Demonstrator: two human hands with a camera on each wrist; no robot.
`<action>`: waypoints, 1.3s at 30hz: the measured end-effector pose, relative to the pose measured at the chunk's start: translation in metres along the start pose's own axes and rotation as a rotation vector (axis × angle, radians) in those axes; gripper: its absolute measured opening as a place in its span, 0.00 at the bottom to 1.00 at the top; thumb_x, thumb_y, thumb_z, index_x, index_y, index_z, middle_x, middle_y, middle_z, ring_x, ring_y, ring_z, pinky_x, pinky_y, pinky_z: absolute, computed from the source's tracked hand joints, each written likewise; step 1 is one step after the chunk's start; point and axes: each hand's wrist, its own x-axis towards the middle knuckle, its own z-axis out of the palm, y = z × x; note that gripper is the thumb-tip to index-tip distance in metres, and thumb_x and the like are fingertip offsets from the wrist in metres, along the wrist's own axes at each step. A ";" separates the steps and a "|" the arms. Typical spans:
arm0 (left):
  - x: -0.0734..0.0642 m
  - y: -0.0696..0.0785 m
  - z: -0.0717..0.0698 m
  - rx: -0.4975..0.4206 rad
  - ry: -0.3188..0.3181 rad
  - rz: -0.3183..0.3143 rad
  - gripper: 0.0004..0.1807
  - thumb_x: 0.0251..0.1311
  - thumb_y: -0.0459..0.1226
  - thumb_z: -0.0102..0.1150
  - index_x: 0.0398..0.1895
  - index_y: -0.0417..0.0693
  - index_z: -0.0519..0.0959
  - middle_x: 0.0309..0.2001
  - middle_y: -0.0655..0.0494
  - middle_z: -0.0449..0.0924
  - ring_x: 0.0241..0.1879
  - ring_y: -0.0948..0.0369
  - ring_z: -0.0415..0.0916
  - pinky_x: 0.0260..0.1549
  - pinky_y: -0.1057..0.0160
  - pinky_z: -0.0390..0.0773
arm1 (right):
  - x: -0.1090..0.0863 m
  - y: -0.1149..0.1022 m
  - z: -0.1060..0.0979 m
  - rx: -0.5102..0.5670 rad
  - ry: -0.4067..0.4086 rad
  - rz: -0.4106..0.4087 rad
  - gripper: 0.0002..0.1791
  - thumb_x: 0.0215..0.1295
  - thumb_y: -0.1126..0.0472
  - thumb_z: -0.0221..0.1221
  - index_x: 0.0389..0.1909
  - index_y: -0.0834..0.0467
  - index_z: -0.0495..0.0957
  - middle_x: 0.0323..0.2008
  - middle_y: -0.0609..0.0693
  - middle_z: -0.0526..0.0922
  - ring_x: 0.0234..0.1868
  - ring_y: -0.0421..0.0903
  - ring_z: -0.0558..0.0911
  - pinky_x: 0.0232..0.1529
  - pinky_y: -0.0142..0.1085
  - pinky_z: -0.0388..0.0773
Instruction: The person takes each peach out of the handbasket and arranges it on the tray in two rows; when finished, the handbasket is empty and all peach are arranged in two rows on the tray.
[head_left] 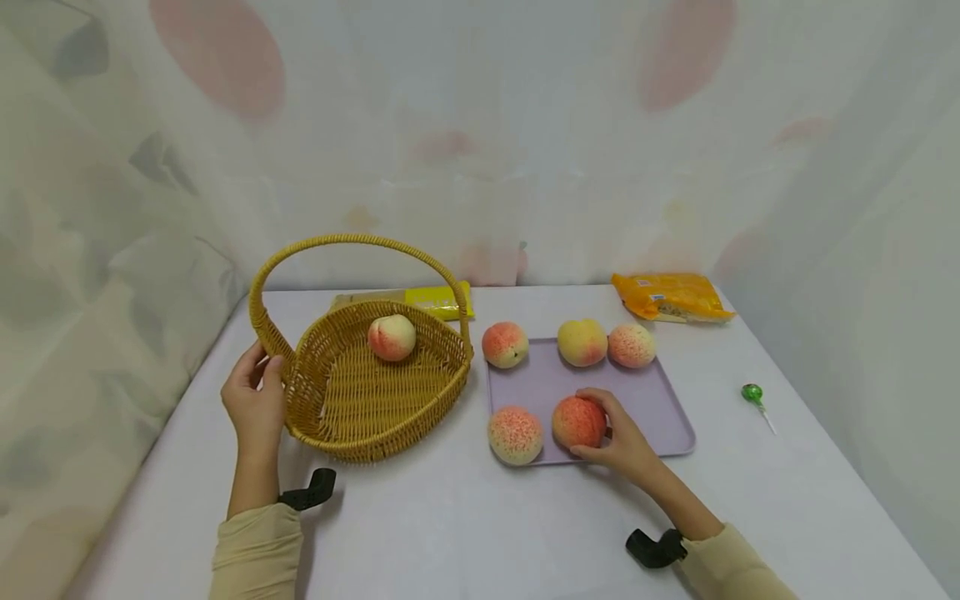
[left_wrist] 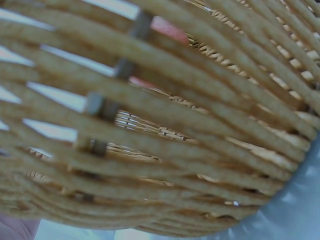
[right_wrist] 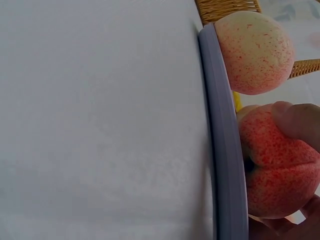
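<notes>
My left hand [head_left: 257,402] grips the left side of a wicker basket [head_left: 420,423] where its tall handle meets the rim. One pale peach with a red blush [head_left: 392,337] lies inside, toward the back. In the left wrist view the basket's woven wall [left_wrist: 165,150] fills nearly everything. My right hand [head_left: 624,440] holds a red peach [head_left: 578,422] between thumb and fingers, over the front of a lilac tray [head_left: 660,408]. The right wrist view shows that red peach [right_wrist: 280,170] just behind the tray's rim [right_wrist: 227,145], with a speckled peach [right_wrist: 255,52] beside it.
On the tray's edges sit a speckled peach [head_left: 515,435], a red-and-cream peach [head_left: 505,345], a yellow peach [head_left: 582,342] and another speckled one [head_left: 632,346]. Behind the basket lies a yellow packet [head_left: 438,301]. An orange bag [head_left: 671,297] and a green lollipop [head_left: 752,393] lie rightward.
</notes>
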 end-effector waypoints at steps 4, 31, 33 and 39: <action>0.000 0.000 0.000 -0.003 -0.010 0.005 0.19 0.63 0.34 0.53 0.57 0.51 0.75 0.51 0.54 0.76 0.49 0.66 0.74 0.41 0.77 0.72 | -0.003 -0.001 -0.002 0.017 -0.026 0.030 0.41 0.43 0.61 0.72 0.60 0.55 0.63 0.58 0.54 0.67 0.57 0.49 0.67 0.51 0.49 0.71; 0.003 0.000 -0.001 0.008 -0.015 -0.014 0.19 0.63 0.34 0.54 0.58 0.52 0.75 0.52 0.54 0.76 0.48 0.67 0.74 0.42 0.75 0.72 | 0.008 -0.033 -0.015 -0.038 -0.003 -0.024 0.39 0.48 0.65 0.69 0.62 0.57 0.62 0.62 0.55 0.63 0.62 0.59 0.62 0.55 0.60 0.64; 0.003 0.000 -0.001 0.005 -0.012 -0.007 0.19 0.63 0.34 0.54 0.57 0.51 0.75 0.51 0.54 0.76 0.47 0.67 0.74 0.41 0.75 0.72 | 0.015 -0.040 -0.014 -0.013 0.032 -0.040 0.39 0.49 0.68 0.68 0.62 0.58 0.63 0.62 0.55 0.63 0.62 0.59 0.61 0.57 0.59 0.62; 0.002 -0.002 0.001 -0.014 -0.008 -0.003 0.19 0.62 0.34 0.54 0.57 0.50 0.75 0.51 0.54 0.77 0.46 0.68 0.74 0.41 0.75 0.71 | 0.040 -0.070 0.000 0.129 0.119 -0.129 0.36 0.49 0.74 0.65 0.61 0.63 0.64 0.62 0.57 0.63 0.62 0.52 0.63 0.60 0.49 0.62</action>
